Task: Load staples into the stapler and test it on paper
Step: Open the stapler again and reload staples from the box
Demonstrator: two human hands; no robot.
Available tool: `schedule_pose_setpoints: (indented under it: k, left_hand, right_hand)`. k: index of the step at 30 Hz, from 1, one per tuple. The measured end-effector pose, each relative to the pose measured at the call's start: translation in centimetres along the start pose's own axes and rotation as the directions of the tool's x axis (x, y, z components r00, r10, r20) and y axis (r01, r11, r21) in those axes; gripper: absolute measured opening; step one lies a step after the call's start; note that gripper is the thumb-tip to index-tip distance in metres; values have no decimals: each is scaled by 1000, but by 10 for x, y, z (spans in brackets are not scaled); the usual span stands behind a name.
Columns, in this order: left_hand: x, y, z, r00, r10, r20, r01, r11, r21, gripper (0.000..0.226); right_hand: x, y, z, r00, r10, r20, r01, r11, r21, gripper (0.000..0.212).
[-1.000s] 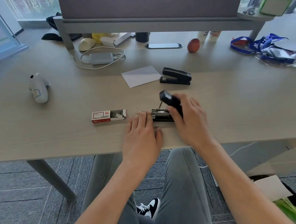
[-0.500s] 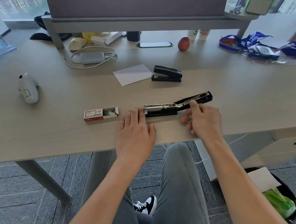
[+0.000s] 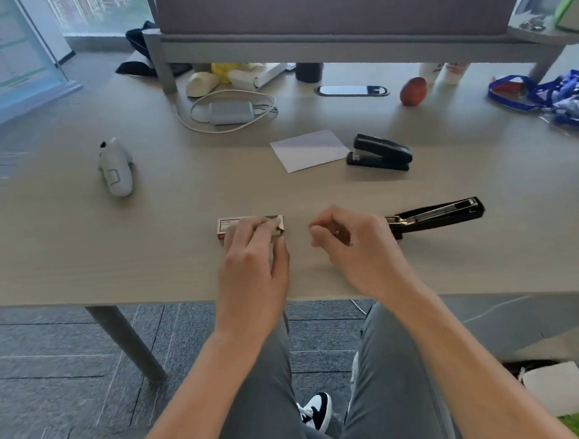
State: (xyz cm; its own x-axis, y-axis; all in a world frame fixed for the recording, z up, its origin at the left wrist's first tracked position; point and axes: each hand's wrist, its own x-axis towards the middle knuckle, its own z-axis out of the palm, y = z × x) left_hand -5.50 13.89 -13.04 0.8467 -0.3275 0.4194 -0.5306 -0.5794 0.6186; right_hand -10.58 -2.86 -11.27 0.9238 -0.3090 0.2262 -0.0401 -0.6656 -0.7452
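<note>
Both hands have left the opened black metal stapler (image 3: 435,215); left hand (image 3: 254,252) grips the red-and-white cardboard staple box (image 3: 228,226), right hand's (image 3: 353,245) fingers curl empty—steady it, draw one strip squarely.

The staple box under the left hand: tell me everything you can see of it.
The staple box is a small, flat box that looks like cardboard, white with red print on its top. It lies flat on the desk, long side running left to right, left of the opened stapler and apart from it. Its right end looks open, though blur hides the contents. The left hand covers its right half, fingers curled onto that end.
</note>
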Motion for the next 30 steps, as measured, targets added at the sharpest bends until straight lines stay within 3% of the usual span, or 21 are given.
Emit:
schedule_pose_setpoints:
  k: [3, 7, 13, 25, 30]
  left_hand:
    - [7, -21, -7, 999, -16, -35, 18, 997, 73, 31]
    - [11, -41, -5, 994, -80, 80, 56, 963, 265, 51]
    - [12, -47, 0, 975, -94, 201, -2, 902, 431, 64]
    - [11, -48, 2, 973, -89, 211, -17, 891, 454, 63]
    - [11, -48, 1, 976, -80, 204, -18, 899, 438, 64]
  right_hand:
    - [14, -14, 14, 996, -78, 42, 82, 990, -116, 6]
    - [32, -24, 29, 987, -151, 61, 160, 973, -167, 10]
    - [56, -32, 38, 984, -79, 160, 127, 941, -314, 12]
    - [74, -42, 47, 978, 50, 200, 47, 891, -452, 10]
    - [71, -41, 47, 979, 13, 204, 82, 888, -452, 10]
